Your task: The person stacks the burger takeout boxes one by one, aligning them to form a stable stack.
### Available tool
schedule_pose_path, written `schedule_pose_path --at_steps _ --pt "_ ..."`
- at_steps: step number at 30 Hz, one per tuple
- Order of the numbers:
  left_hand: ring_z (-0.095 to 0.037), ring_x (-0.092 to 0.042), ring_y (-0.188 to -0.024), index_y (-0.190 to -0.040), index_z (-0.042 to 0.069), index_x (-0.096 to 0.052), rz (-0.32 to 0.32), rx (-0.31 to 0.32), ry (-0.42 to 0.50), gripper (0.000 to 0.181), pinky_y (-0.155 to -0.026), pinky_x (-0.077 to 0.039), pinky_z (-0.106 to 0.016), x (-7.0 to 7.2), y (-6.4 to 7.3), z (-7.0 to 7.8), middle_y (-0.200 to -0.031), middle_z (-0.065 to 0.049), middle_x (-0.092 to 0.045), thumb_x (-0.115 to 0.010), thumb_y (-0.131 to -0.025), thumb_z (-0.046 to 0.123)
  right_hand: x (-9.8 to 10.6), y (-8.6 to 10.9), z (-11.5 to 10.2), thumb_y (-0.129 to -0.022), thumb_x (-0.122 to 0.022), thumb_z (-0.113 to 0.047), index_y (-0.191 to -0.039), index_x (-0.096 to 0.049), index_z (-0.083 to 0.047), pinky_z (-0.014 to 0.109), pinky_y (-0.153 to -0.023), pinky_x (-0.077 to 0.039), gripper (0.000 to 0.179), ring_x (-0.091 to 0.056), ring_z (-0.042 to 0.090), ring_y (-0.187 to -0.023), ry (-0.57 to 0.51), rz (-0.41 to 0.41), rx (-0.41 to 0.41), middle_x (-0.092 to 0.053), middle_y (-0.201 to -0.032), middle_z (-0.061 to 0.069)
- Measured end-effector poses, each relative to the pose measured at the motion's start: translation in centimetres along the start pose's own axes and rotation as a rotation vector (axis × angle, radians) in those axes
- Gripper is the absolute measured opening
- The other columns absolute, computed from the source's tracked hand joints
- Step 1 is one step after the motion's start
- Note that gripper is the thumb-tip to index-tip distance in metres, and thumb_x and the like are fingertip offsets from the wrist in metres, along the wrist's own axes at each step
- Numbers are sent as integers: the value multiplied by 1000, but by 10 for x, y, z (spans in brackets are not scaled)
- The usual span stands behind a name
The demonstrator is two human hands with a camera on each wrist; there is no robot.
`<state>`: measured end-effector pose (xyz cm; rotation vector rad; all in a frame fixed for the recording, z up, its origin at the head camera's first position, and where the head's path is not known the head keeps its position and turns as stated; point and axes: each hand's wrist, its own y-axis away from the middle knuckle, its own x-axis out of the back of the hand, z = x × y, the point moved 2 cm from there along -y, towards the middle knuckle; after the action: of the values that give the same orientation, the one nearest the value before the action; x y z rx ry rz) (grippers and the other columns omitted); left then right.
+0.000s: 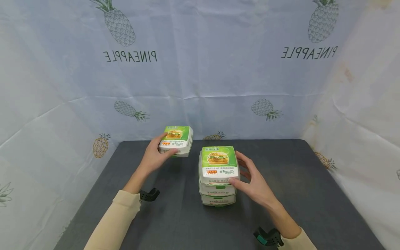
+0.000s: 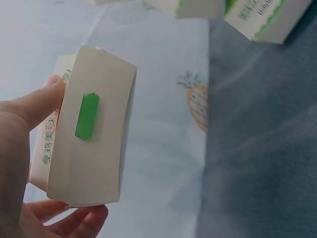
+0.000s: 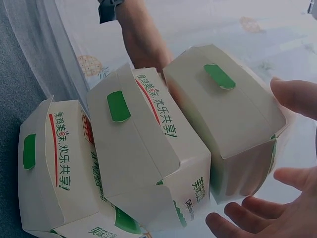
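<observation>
My left hand (image 1: 166, 145) grips a single green-and-white burger box (image 1: 175, 139) and holds it just above the dark table at the back left. From the left wrist, the thumb (image 2: 37, 104) lies on one side of that box (image 2: 91, 144) and the fingers curl under it. A stack of three like boxes (image 1: 218, 189) stands at the middle. My right hand (image 1: 242, 170) cups the top box (image 1: 218, 159) with spread fingers, the thumb at its front corner. Seen from the right wrist, the fingers (image 3: 257, 213) stand slightly off that box (image 3: 223, 114).
The grey table (image 1: 297, 180) is walled on three sides by a white cloth (image 1: 200, 69) printed with pineapples. Black wrist mounts (image 1: 149, 195) (image 1: 267, 238) sit by both sleeves.
</observation>
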<state>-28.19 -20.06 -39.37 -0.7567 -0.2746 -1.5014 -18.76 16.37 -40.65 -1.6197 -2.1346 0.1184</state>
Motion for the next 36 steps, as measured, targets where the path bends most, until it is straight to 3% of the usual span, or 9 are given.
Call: schedule_pose_path --at_steps 9,21,27,36 --pt "-28 -51 -97 -159 17 -35 19 -71 -6 84 -79 -46 -42 10 2 27 -140 -15 -46 -76 -91 44 0 -1 0 -94 -73 -15 -162 -25 -17 64 -108 -33 83 -33 35 -143 13 2 -11 -29 -161 11" --pt "-25 -51 -98 -160 21 -35 9 -147 38 81 -80 -45 -42 16 7 54 -146 -13 -44 -76 -92 39 1 0 -1 -94 -73 -14 -161 -28 -17 64 -108 -34 81 -35 34 -142 19 8 -10 -31 -160 10" --pt "-24 -51 -99 -160 26 -36 -14 -180 80 78 -82 -45 -42 18 10 69 -145 -11 -44 -75 -93 40 2 0 -1 -94 -73 -15 -160 -30 -18 64 -107 -35 79 -36 34 -141 29 8 -9 -33 -158 10" --pt "-23 -50 -102 -159 25 -37 -41 -257 131 77 -85 -45 -47 16 16 90 -148 -10 -43 -73 -93 43 4 0 -1 -94 -73 -14 -160 -31 -17 64 -107 -35 79 -36 33 -141 27 14 -5 -34 -158 9"
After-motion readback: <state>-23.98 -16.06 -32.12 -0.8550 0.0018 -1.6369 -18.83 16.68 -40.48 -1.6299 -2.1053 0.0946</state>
